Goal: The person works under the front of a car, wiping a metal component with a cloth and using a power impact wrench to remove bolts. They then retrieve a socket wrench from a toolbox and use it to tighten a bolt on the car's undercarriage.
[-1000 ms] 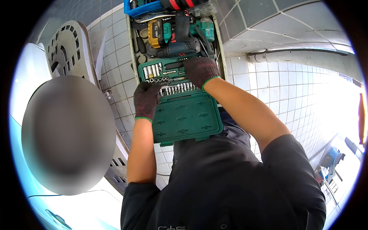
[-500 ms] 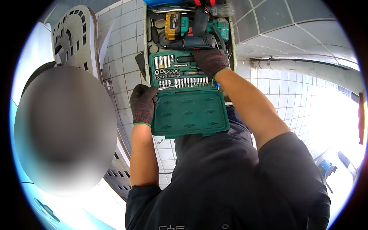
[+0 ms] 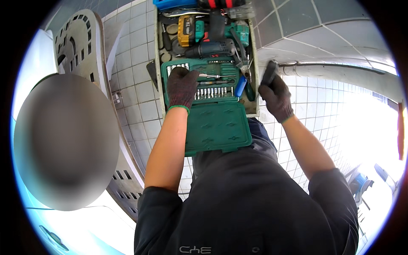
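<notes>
With 12 o'clock straight away from our body, the open green plastic socket case (image 3: 196,63) lies ahead of us in the near part of the pale-rimmed metal tool tray (image 3: 256,94), its flat green lid (image 3: 219,127) spread open at 6 o'clock. Our dark-gloved left hand (image 3: 182,87) is the nearer one: it covers the left part of the case, with short silver sockets (image 3: 182,66) showing past its fingers at 12 o'clock and a row of slim silver bits (image 3: 212,93) stretching off at 3 o'clock. Just beside its fingertips a thin silver bar (image 3: 209,75) lies along the 9-to-3 line; the fingers are bunched, and we cannot tell whether they pinch anything. Our dark-gloved right hand (image 3: 278,100) is apart from the case, past the tray's edge, closed round a black-handled tool (image 3: 268,74) whose long axis runs from about 7 to 1 o'clock. From that hand the case lies between 9 and 10 o'clock, with a blue-handled tool (image 3: 240,86) in between.
</notes>
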Motion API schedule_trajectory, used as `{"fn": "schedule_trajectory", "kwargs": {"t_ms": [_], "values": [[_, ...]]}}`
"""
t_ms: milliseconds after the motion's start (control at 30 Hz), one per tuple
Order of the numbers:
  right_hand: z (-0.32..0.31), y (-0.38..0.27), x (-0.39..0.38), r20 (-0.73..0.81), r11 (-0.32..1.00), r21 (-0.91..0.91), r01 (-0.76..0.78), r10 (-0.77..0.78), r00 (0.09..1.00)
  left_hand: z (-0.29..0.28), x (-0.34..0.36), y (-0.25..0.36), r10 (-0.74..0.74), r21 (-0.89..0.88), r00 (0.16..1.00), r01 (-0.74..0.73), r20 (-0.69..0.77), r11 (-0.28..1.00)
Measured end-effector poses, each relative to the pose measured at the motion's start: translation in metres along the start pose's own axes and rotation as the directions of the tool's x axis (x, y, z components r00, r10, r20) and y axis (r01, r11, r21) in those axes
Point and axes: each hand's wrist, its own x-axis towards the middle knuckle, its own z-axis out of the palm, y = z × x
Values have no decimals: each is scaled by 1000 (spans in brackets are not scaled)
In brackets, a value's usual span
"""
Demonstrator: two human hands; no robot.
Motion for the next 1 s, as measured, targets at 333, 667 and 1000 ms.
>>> {"fn": "schedule_trajectory", "kwargs": {"t_ms": [333, 667, 1000], "values": [[-26, 50, -85, -38, 925, 269, -268, 288, 957, 54, 16, -19, 77, 520, 997, -72, 13, 851], [8, -49, -53, 239, 565, 734, -376, 304, 922, 58, -6, 0, 254, 674, 957, -278, 136, 684], [9, -31, -45, 380, 493, 764, -416, 177, 908, -51, 25, 8, 380, 879, 911, -304, 157, 366]]}}
